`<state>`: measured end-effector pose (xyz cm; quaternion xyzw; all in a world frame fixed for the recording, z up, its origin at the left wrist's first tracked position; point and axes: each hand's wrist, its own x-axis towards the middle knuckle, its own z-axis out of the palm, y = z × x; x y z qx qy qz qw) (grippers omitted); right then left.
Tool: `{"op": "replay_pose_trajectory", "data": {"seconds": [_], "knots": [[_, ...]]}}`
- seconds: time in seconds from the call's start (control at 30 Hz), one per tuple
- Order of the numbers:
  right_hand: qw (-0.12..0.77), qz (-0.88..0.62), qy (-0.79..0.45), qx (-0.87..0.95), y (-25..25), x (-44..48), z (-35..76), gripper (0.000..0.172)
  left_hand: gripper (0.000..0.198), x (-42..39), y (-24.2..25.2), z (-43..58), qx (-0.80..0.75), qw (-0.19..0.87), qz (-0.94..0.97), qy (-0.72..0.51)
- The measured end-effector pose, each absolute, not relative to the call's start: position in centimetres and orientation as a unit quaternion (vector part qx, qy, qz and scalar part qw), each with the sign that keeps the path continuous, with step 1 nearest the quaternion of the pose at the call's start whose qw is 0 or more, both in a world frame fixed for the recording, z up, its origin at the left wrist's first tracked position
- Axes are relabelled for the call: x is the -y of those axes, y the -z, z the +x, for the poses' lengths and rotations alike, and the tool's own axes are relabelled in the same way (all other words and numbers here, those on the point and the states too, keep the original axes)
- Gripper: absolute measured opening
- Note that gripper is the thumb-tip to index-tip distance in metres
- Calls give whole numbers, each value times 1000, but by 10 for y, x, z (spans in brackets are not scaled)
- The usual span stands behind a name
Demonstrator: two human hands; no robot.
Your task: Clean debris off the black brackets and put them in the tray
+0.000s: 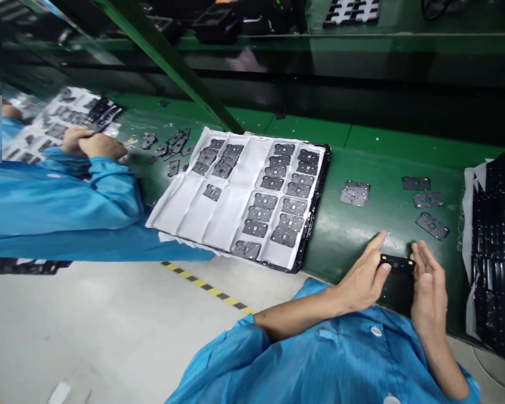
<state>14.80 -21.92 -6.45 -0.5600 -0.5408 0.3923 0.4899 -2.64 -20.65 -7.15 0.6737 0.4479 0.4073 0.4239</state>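
Note:
Both my hands hold one small black flat part [398, 264] just above the near edge of the green bench. My left hand [364, 278] pinches its left end with thumb and fingers, the forefinger stretched forward. My right hand [427, 289] grips its right end, fingers curled beside it. Loose dark grey parts [431, 224] lie on the bench just beyond my hands, and a small stack of parts [354, 193] sits further left.
A black tray [315, 219] lined with white paper holds rows of several grey parts at centre. A stack of black trays [494, 252] stands at the right. At the left a co-worker in a blue sleeve [63, 191] handles parts over another sheet. A green strut [168, 62] slants overhead.

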Motion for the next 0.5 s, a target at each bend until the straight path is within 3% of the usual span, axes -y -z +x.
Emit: {"op": "replay_pose_trajectory", "data": {"seconds": [0.13,0.27,0.5], "knots": [[571,-571,-358,468,63,221,167,50,50,206,75,-50,-477,412,628,-456],[538,-600,-344,481,70,215,172,55,44,194,87,-43,-487,377,648,-447],[585,-539,-476,375,68,207,149,50,45,178,79,13,-412,445,664,-438]]}}
